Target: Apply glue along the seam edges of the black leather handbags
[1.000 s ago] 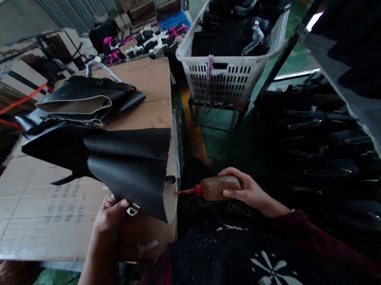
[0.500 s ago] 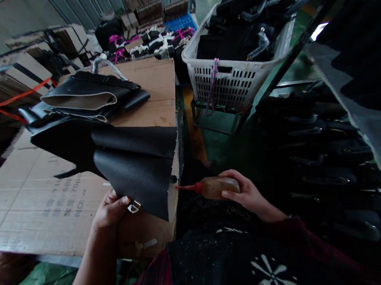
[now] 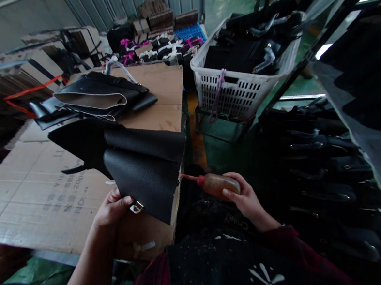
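Note:
My left hand [image 3: 112, 207] pinches the near corner of a black leather bag piece [image 3: 141, 168], beside a small metal ring [image 3: 136, 208]. The piece lies on a cardboard-covered table [image 3: 55, 197] with its edge at the table's right side. My right hand [image 3: 245, 196] grips a brown squeeze bottle [image 3: 219, 185] lying sideways. Its red nozzle [image 3: 189, 177] points left and reaches the right edge of the leather piece.
More black bag parts [image 3: 98, 97] are stacked further back on the table. A white plastic basket [image 3: 239, 87] full of black bags stands beyond the table's right side. Racks of dark bags [image 3: 328, 157] fill the right. Cardboard stacks [image 3: 21, 78] line the left.
The view has shifted slightly. The bottle's nozzle has risen a little along the leather piece's right edge. My left hand keeps its hold.

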`<action>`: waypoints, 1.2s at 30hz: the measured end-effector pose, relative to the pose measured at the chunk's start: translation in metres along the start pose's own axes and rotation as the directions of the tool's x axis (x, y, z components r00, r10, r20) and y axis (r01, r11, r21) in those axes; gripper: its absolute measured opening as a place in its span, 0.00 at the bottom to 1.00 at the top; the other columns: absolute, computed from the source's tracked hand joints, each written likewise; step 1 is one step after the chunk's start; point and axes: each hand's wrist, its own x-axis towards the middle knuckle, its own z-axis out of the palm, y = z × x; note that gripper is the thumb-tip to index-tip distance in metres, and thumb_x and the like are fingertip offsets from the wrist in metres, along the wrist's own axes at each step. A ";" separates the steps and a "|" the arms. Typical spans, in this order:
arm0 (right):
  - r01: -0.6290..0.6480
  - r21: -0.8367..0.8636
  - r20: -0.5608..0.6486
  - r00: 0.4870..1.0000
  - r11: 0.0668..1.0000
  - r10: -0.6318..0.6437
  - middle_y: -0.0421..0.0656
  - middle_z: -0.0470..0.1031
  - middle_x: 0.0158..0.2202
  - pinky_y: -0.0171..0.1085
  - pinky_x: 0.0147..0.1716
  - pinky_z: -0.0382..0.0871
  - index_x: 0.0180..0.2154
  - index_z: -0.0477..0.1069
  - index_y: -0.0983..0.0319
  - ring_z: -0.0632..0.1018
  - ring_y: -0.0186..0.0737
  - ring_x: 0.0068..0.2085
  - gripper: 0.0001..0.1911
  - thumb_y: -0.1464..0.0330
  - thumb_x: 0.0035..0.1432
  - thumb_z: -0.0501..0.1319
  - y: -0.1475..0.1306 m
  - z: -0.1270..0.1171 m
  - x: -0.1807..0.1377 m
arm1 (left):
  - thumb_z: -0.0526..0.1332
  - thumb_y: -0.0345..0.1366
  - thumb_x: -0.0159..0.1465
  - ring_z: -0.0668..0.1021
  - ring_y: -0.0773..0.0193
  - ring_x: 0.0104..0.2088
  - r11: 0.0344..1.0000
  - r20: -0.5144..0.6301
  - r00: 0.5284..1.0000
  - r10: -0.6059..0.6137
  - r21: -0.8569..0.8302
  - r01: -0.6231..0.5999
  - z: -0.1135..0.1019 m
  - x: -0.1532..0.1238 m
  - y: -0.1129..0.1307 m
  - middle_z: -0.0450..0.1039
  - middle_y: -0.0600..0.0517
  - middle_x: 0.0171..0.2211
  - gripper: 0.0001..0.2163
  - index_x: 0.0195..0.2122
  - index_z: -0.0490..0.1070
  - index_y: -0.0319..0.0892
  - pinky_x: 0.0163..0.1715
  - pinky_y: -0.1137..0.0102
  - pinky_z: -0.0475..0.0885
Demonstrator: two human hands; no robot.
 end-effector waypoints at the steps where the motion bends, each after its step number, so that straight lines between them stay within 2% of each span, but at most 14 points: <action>1: -0.001 0.015 0.015 1.000 1.000 0.001 0.40 0.74 0.37 0.36 0.35 0.71 0.44 0.69 0.57 0.75 0.40 0.37 0.25 0.59 0.44 0.72 0.001 0.000 0.000 | 0.75 0.34 0.38 0.77 0.59 0.22 1.000 -0.004 1.000 -0.001 -0.004 0.001 0.001 0.000 0.000 0.78 0.50 0.22 0.11 0.23 0.79 0.41 0.27 0.66 0.74; 4: -0.014 0.031 0.078 0.997 0.999 0.011 0.40 0.75 0.38 0.36 0.37 0.71 0.44 0.70 0.57 0.75 0.40 0.38 0.25 0.60 0.44 0.73 0.002 0.002 0.000 | 0.75 0.35 0.37 0.78 0.59 0.24 1.000 -0.021 1.000 0.004 -0.011 -0.004 0.002 -0.001 0.001 0.78 0.50 0.23 0.11 0.23 0.79 0.42 0.30 0.65 0.75; 9: -0.022 0.049 0.024 0.999 0.999 0.021 0.41 0.75 0.38 0.36 0.36 0.71 0.45 0.69 0.57 0.76 0.41 0.37 0.25 0.59 0.45 0.72 0.006 0.003 -0.002 | 0.76 0.36 0.38 0.78 0.59 0.23 1.000 -0.016 1.000 -0.003 -0.007 0.002 0.004 -0.001 0.003 0.79 0.49 0.23 0.11 0.23 0.79 0.41 0.29 0.65 0.75; 14: -0.015 0.013 0.118 0.993 1.000 0.014 0.42 0.76 0.39 0.38 0.38 0.72 0.44 0.70 0.58 0.77 0.43 0.39 0.25 0.58 0.44 0.72 0.004 0.004 -0.005 | 0.76 0.36 0.38 0.79 0.57 0.24 1.000 -0.012 1.000 0.012 0.001 -0.012 -0.003 0.002 -0.001 0.80 0.48 0.25 0.12 0.25 0.80 0.40 0.30 0.65 0.76; 18: -0.021 0.043 0.038 0.999 0.999 0.020 0.41 0.76 0.38 0.39 0.38 0.73 0.43 0.70 0.58 0.77 0.43 0.38 0.26 0.57 0.43 0.72 0.007 0.004 -0.004 | 0.76 0.38 0.38 0.78 0.58 0.23 1.000 -0.009 0.999 0.031 0.002 -0.031 -0.008 0.006 -0.006 0.79 0.48 0.23 0.13 0.24 0.80 0.40 0.27 0.65 0.75; 22: -0.008 0.103 -0.046 0.999 0.995 0.013 0.41 0.76 0.37 0.39 0.37 0.72 0.44 0.70 0.57 0.76 0.42 0.38 0.25 0.58 0.44 0.72 0.014 0.003 -0.001 | 0.76 0.38 0.39 0.78 0.60 0.24 1.000 0.017 1.000 0.021 0.011 -0.022 -0.004 0.005 -0.001 0.79 0.49 0.24 0.12 0.24 0.80 0.41 0.29 0.68 0.74; 25: -0.011 0.183 -0.004 1.000 0.983 0.012 0.41 0.76 0.39 0.39 0.39 0.72 0.45 0.70 0.57 0.77 0.41 0.39 0.26 0.59 0.45 0.72 0.014 0.009 0.000 | 0.76 0.38 0.39 0.78 0.61 0.25 0.999 0.032 0.999 0.025 0.023 -0.026 0.001 0.003 0.006 0.79 0.50 0.24 0.12 0.24 0.79 0.41 0.29 0.69 0.74; 28: -0.033 0.191 0.041 0.999 0.981 0.026 0.42 0.77 0.39 0.40 0.40 0.72 0.44 0.70 0.58 0.77 0.42 0.39 0.27 0.58 0.42 0.73 0.009 0.016 0.002 | 0.76 0.38 0.39 0.79 0.59 0.26 0.999 0.021 0.999 0.027 0.022 -0.028 0.003 0.004 0.010 0.79 0.50 0.25 0.12 0.24 0.79 0.41 0.30 0.68 0.75; 30: -0.034 0.168 0.011 0.999 0.985 0.033 0.42 0.77 0.37 0.41 0.40 0.72 0.43 0.70 0.58 0.77 0.43 0.38 0.28 0.56 0.41 0.73 0.008 0.019 0.004 | 0.77 0.39 0.38 0.79 0.60 0.26 0.999 0.001 0.999 0.044 0.028 -0.044 0.004 0.006 0.012 0.79 0.49 0.25 0.14 0.24 0.79 0.41 0.30 0.68 0.75; 33: -0.012 0.153 -0.106 0.994 0.988 0.029 0.43 0.77 0.37 0.43 0.40 0.74 0.42 0.70 0.58 0.78 0.45 0.39 0.27 0.55 0.40 0.73 0.011 0.018 0.004 | 0.77 0.41 0.36 0.78 0.61 0.25 0.994 -0.009 0.996 0.090 0.061 -0.089 0.006 0.008 0.019 0.79 0.50 0.24 0.15 0.24 0.79 0.42 0.29 0.69 0.75; 36: 0.011 0.206 -0.201 0.979 0.979 0.031 0.43 0.77 0.37 0.47 0.39 0.76 0.41 0.71 0.55 0.79 0.50 0.39 0.27 0.52 0.40 0.72 0.018 0.012 0.002 | 0.76 0.42 0.38 0.79 0.58 0.25 0.979 -0.012 0.985 0.172 0.111 -0.170 0.011 0.012 0.035 0.79 0.51 0.25 0.12 0.22 0.79 0.46 0.29 0.67 0.76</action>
